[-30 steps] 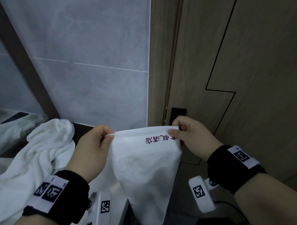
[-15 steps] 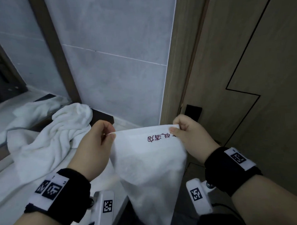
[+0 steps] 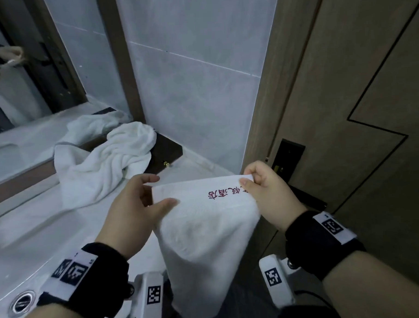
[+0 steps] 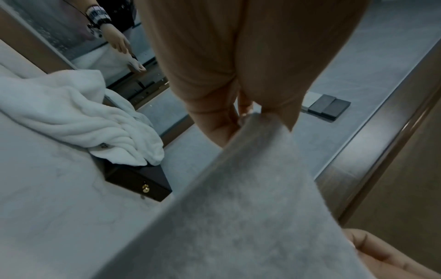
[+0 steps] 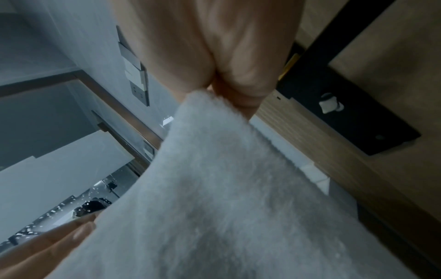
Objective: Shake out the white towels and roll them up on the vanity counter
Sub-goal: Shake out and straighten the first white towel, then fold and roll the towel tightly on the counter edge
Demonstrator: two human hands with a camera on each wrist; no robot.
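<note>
A white towel (image 3: 206,226) with red stitched characters hangs between my hands, beside the counter's right end. My left hand (image 3: 164,191) holds its upper left edge, thumb on the front and fingers stretched behind the corner. My right hand (image 3: 247,180) pinches the upper right corner by the characters. In the left wrist view the towel (image 4: 238,207) runs out from between thumb and fingers (image 4: 214,122). The right wrist view shows the towel (image 5: 226,188) pinched at its corner. A second white towel (image 3: 103,163) lies crumpled on the vanity counter (image 3: 51,233).
A dark box with a gold knob (image 3: 165,151) sits half under the crumpled towel against the tiled wall. The sink drain (image 3: 22,301) is at lower left and a mirror (image 3: 20,83) behind it. A wooden door (image 3: 345,104) with a black lock plate (image 3: 288,155) stands close on the right.
My view has swung left and down, bringing the counter and sink in. My left hand has eased from a tight fingertip pinch to a looser hold with the thumb lower on the edge.
</note>
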